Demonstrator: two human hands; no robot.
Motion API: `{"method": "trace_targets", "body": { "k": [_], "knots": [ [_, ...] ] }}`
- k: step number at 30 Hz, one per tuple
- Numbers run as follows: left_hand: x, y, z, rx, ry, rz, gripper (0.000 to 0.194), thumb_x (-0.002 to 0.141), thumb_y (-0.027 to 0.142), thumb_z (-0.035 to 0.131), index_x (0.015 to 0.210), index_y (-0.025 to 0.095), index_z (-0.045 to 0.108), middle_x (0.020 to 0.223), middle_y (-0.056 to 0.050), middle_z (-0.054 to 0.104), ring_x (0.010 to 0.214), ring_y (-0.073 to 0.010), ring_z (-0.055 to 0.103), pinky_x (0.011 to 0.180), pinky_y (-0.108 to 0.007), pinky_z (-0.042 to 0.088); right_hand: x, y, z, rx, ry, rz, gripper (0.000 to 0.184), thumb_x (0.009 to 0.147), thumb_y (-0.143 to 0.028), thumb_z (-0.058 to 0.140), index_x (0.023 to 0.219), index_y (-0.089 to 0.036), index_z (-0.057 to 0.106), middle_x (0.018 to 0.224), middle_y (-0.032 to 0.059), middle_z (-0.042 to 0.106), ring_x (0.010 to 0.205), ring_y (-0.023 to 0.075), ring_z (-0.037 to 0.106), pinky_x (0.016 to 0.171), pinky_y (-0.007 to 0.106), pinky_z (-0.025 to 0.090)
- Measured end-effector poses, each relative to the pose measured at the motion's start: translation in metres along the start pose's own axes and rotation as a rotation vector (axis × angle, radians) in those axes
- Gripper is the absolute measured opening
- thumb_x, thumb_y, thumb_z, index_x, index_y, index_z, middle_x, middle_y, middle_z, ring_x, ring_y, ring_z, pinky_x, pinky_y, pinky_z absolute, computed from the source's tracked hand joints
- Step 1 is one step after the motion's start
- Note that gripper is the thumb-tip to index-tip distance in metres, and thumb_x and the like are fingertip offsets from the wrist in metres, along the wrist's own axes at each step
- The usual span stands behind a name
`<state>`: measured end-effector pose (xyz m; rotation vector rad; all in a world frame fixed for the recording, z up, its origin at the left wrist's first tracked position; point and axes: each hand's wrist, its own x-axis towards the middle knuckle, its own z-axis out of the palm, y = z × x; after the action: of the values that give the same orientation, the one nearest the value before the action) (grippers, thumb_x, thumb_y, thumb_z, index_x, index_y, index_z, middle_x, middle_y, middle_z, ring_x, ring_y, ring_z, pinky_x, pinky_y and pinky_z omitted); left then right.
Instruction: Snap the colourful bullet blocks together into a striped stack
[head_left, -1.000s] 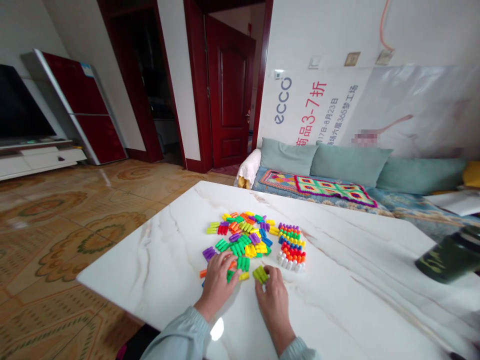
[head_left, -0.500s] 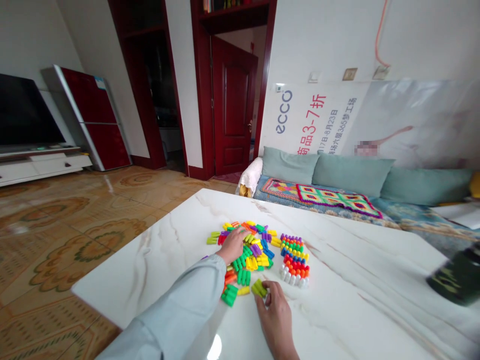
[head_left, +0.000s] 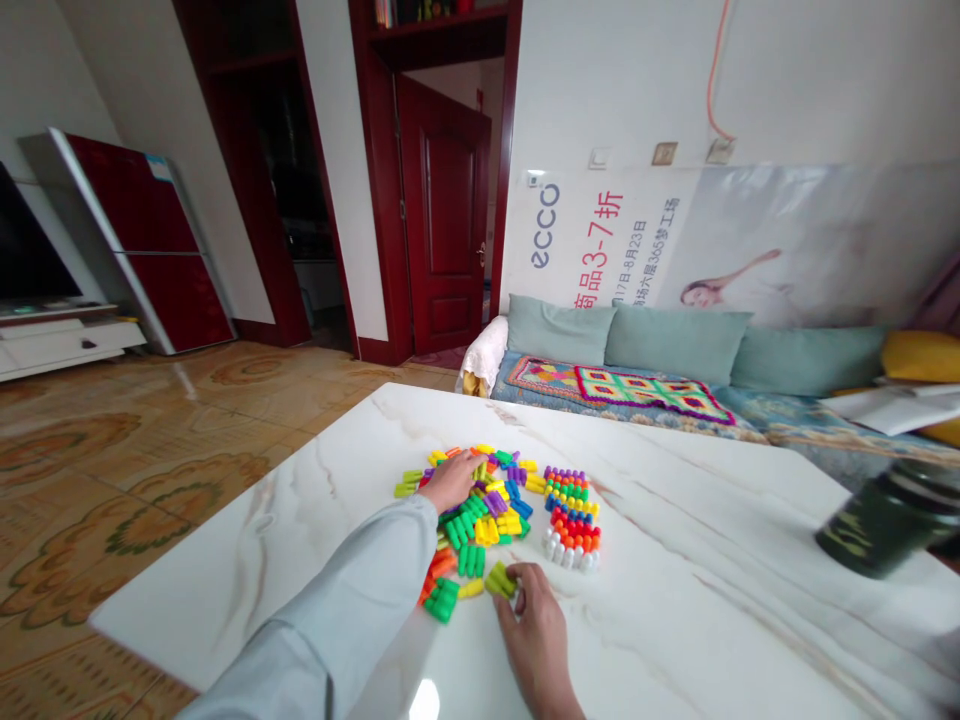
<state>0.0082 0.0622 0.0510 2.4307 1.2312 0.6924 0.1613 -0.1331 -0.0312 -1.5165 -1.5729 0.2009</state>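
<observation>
My right hand (head_left: pixel 534 630) is closed at the near side of the table, its thumb and fingers pinching a lime-green ribbed plastic block (head_left: pixel 499 579). My left hand (head_left: pixel 451 482) reaches over the far part of a loose pile of coloured toy blocks. Its fingers are bent down together onto another lime-green block (head_left: pixel 478 472), partly hidden beneath them. Around the hands lie green blocks (head_left: pixel 471 561), yellow blocks (head_left: pixel 487 530) and orange blocks (head_left: pixel 441 566). Right of the pile stands a joined stack of blocks (head_left: pixel 573 520) in coloured rows, white at its near end.
The white marbled table (head_left: pixel 675 560) bears everything. A dark green camouflage flask (head_left: pixel 885 520) stands at its right. Behind the table is a sofa with pale green cushions (head_left: pixel 675 343) and a crocheted cover (head_left: pixel 652 392). Tiled floor (head_left: pixel 97 440) lies to the left.
The whole view has shifted, so the scene sits further left and more of the flask shows. Both hands keep nearly the same places by the blocks.
</observation>
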Motion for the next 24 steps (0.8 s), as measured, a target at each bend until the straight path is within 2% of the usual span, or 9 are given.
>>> {"method": "trace_targets", "body": {
  "k": [3, 5, 8, 11, 13, 15, 17, 19, 24],
  "knots": [
    [-0.024, 0.016, -0.008, -0.103, 0.032, -0.049, 0.045, 0.084, 0.018, 0.05, 0.128, 0.016, 0.056, 0.12, -0.014, 0.063, 0.112, -0.0257, 0.059, 0.1, -0.041, 0.044, 0.001, -0.001, 0.0, 0.034, -0.004, 0.012, 0.012, 0.083, -0.022, 0.057, 0.095, -0.022, 0.056, 0.089, 0.0011, 0.061, 0.059, 0.013, 0.056, 0.058, 0.025, 0.046],
    [-0.048, 0.028, -0.004, -0.241, 0.0, -0.102, 0.035, 0.091, 0.028, 0.042, 0.119, 0.015, 0.058, 0.098, -0.01, 0.068, 0.086, -0.0208, 0.066, 0.079, -0.034, 0.053, 0.001, -0.002, 0.0, 0.087, 0.01, 0.024, 0.013, 0.086, -0.028, 0.057, 0.098, -0.021, 0.056, 0.094, 0.0021, 0.061, 0.057, 0.0115, 0.055, 0.058, 0.026, 0.048],
    [-0.09, 0.047, 0.011, -0.615, -0.104, -0.224, 0.03, 0.092, 0.039, 0.041, 0.101, 0.015, 0.057, 0.075, -0.003, 0.065, 0.056, -0.0134, 0.057, 0.054, -0.025, 0.047, 0.001, -0.005, -0.004, 0.17, 0.065, 0.049, 0.025, 0.09, -0.035, 0.055, 0.111, -0.02, 0.054, 0.105, 0.0053, 0.06, 0.056, 0.0103, 0.054, 0.059, 0.026, 0.05],
    [-0.123, 0.064, 0.027, -0.797, -0.151, -0.268, 0.025, 0.088, 0.041, 0.052, 0.092, 0.017, 0.055, 0.064, 0.002, 0.059, 0.049, -0.0096, 0.049, 0.05, -0.021, 0.039, -0.001, -0.01, -0.012, 0.242, 0.076, 0.016, 0.03, 0.094, -0.036, 0.049, 0.12, -0.021, 0.053, 0.111, 0.0066, 0.06, 0.069, 0.0129, 0.06, 0.069, 0.027, 0.052],
    [-0.134, 0.073, 0.034, -0.795, -0.143, -0.262, 0.021, 0.087, 0.037, 0.055, 0.091, 0.017, 0.056, 0.064, 0.002, 0.058, 0.05, -0.0099, 0.049, 0.05, -0.021, 0.039, -0.002, -0.014, -0.017, 0.284, 0.049, -0.049, 0.026, 0.098, -0.032, 0.042, 0.118, -0.023, 0.056, 0.112, 0.0063, 0.06, 0.088, 0.0163, 0.063, 0.081, 0.03, 0.052],
    [-0.14, 0.078, 0.039, -0.724, -0.082, -0.216, 0.016, 0.086, 0.032, 0.056, 0.091, 0.017, 0.059, 0.071, -0.001, 0.062, 0.06, -0.0127, 0.055, 0.056, -0.023, 0.044, -0.002, -0.017, -0.021, 0.304, 0.023, -0.113, 0.026, 0.099, -0.029, 0.039, 0.112, -0.024, 0.061, 0.107, 0.0058, 0.061, 0.099, 0.0181, 0.061, 0.087, 0.031, 0.05],
    [-0.144, 0.08, 0.045, -0.594, 0.021, -0.128, 0.011, 0.084, 0.023, 0.057, 0.089, 0.017, 0.063, 0.084, -0.005, 0.065, 0.076, -0.0172, 0.06, 0.07, -0.028, 0.048, -0.002, -0.019, -0.022, 0.294, 0.005, -0.148, 0.023, 0.097, -0.029, 0.044, 0.109, -0.024, 0.063, 0.101, 0.0054, 0.061, 0.095, 0.018, 0.06, 0.082, 0.029, 0.05],
    [-0.148, 0.08, 0.053, -0.474, 0.135, -0.071, 0.015, 0.08, 0.014, 0.054, 0.091, 0.018, 0.065, 0.093, -0.008, 0.067, 0.089, -0.0211, 0.062, 0.082, -0.033, 0.05, -0.003, -0.021, -0.021, 0.272, -0.004, -0.151, 0.019, 0.095, -0.028, 0.05, 0.107, -0.023, 0.063, 0.097, 0.005, 0.061, 0.088, 0.0173, 0.061, 0.075, 0.027, 0.05],
    [-0.161, 0.077, 0.077, -0.368, 0.327, -0.139, 0.026, 0.083, 0.017, 0.053, 0.106, 0.018, 0.063, 0.099, -0.011, 0.069, 0.093, -0.0254, 0.065, 0.083, -0.042, 0.054, -0.003, -0.023, -0.017, 0.275, -0.004, -0.13, 0.016, 0.093, -0.023, 0.048, 0.097, -0.022, 0.063, 0.091, 0.0044, 0.063, 0.083, 0.0163, 0.061, 0.073, 0.026, 0.049]
  ]
}}
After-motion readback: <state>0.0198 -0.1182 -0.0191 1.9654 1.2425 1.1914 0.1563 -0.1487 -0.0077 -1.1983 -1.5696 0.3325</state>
